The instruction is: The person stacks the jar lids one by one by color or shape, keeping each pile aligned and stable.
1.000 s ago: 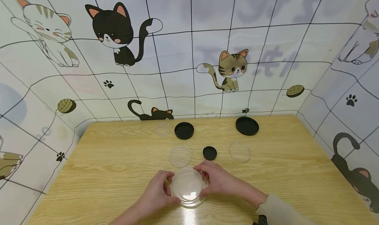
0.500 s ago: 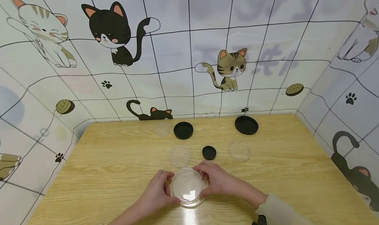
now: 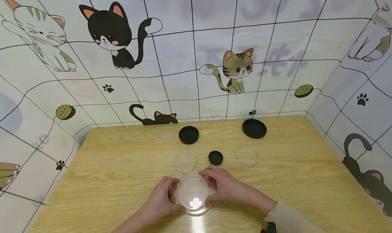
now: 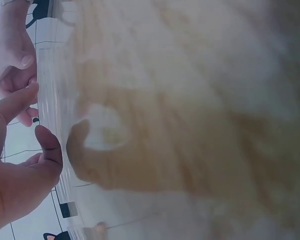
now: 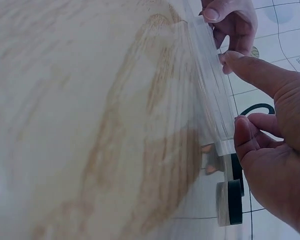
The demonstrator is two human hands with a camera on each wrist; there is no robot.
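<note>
Two or more clear round dishes are stacked near the front of the table, the upper one slightly offset from the one below. My left hand holds the stack's left edge, thumb at the front and fingers farther back. On the opposite side my right hand grips the rim between thumb and fingers. In the left wrist view the stacked clear walls stand between both hands. The right wrist view shows thumb and fingertips right at the dish edge.
Behind the stack lie a clear disc and a small black round piece. Another clear disc is to the right. Farther back are a fainter clear disc, a black round lid and a larger black lid. A cat-print wall borders the wooden table.
</note>
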